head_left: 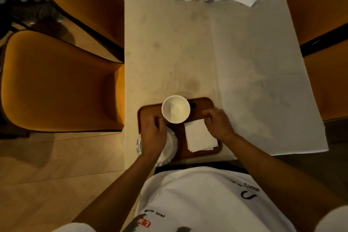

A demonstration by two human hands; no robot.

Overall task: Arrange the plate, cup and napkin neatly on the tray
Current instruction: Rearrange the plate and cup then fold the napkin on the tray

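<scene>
Left hand (153, 137) is lying over the white glass-rimmed plate (170, 149), likely gripping it, fingers hidden; plate is overhanging the brown wooden tray (202, 102). Right hand (219, 123), fingers curled, is squaring the folded white napkin (199, 135). White ceramic cup (175, 109) is standing at the far edge, clearing space.

Cup (175, 109) at tray's (205, 102) far edge, plate (169, 149) near-left overhanging, napkin (200, 135) near-right on tray

Both hands forward, palms down.
Left hand (153, 135) lay with fingers curled; right hand (218, 123) likewise curled, forearms bare and converging.
</scene>
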